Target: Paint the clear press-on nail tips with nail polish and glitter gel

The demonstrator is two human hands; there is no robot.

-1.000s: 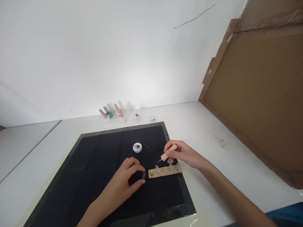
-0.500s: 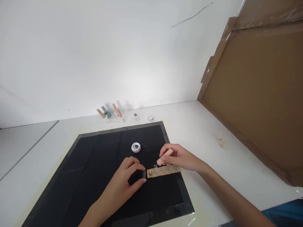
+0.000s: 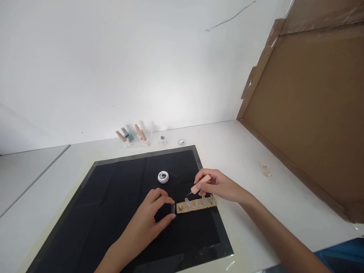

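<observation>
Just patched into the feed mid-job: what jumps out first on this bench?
The big black square mat on the white table, with both hands over its near right part. The right hand pinches a small peach-coloured brush handle above a tan wooden strip carrying clear nail tips; the left hand holds one clear nail tip at the strip's left end. A small round white jar sits behind them.

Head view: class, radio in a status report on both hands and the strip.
Left hand pinching clear nail tip. Right hand holding peach brush over wooden strip.
</observation>
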